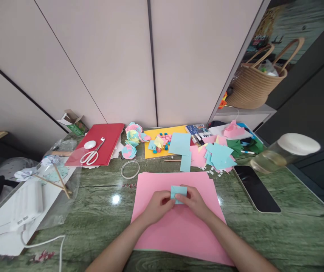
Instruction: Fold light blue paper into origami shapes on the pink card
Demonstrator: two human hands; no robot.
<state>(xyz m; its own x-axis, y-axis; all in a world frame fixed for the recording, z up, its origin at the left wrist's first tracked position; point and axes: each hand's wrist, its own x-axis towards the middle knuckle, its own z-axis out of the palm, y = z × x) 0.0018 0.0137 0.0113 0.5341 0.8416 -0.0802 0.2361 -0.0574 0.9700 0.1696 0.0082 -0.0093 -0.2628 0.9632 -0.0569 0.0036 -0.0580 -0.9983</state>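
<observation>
A small light-blue folded paper square [178, 190] is held up between both hands, over the top part of a stack of pink paper sheets [175, 230]. My left hand [159, 206] pinches its left edge between thumb and curled fingers. On the other side, my right hand [193, 201] grips it, the thumb lying across the paper's front and the fingers behind. The fingers behind the square are partly hidden.
Behind the pink sheets lie loose blue paper [180, 143], a pencil [172, 161] and paper scraps. White scissors [91, 155] rest on a red folder [105, 141]. To the right are a phone [256, 189] and a lidded cup [275, 155]; a power bank [30, 204] sits left.
</observation>
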